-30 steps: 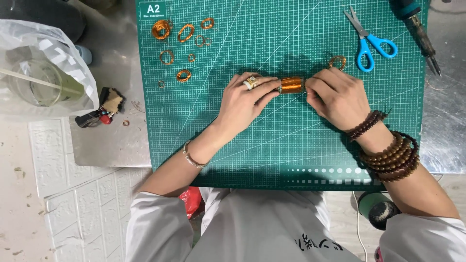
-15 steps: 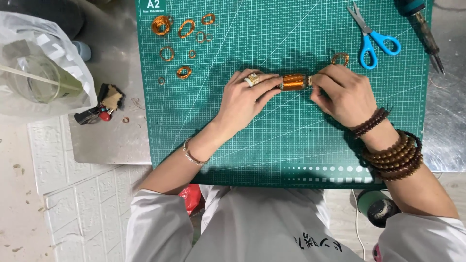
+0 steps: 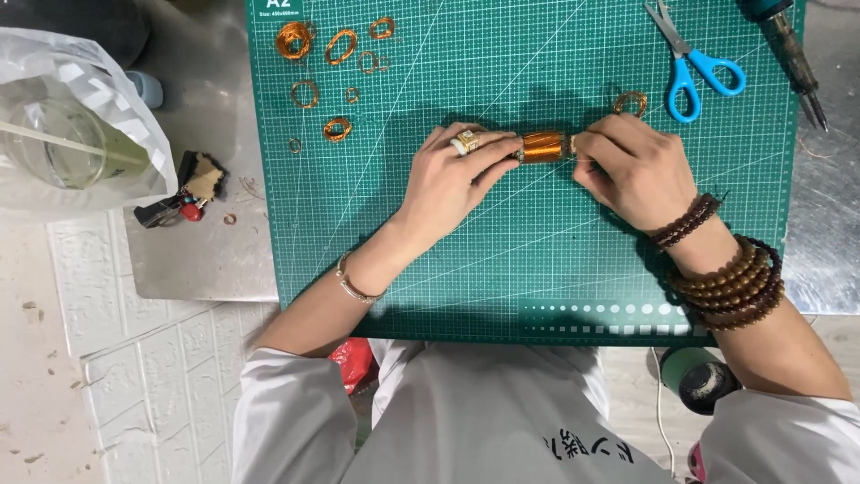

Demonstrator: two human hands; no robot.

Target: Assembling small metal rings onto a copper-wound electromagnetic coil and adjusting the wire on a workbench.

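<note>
A short spool of copper wire (image 3: pixel 543 146) lies crosswise on the green cutting mat (image 3: pixel 502 260). My left hand (image 3: pixel 452 182), with a ring on one finger, grips the spool's left end. My right hand (image 3: pixel 632 170) pinches its right end, fingers closed around it. Bead bracelets circle my right wrist and a thin bangle my left. Several small copper wire coils (image 3: pixel 327 63) lie scattered at the mat's far left corner. One more coil (image 3: pixel 631 102) sits just beyond my right hand.
Blue-handled scissors (image 3: pixel 690 63) lie at the mat's far right, beside a dark tool (image 3: pixel 793 49). A white plastic bag holding a glass container (image 3: pixel 67 134) sits at the left. A small bunch of keys (image 3: pixel 184 193) rests on the metal table (image 3: pixel 202 255).
The view has shifted slightly. My hands stay on the spool, with my right hand's fingers moved a little at its end.
</note>
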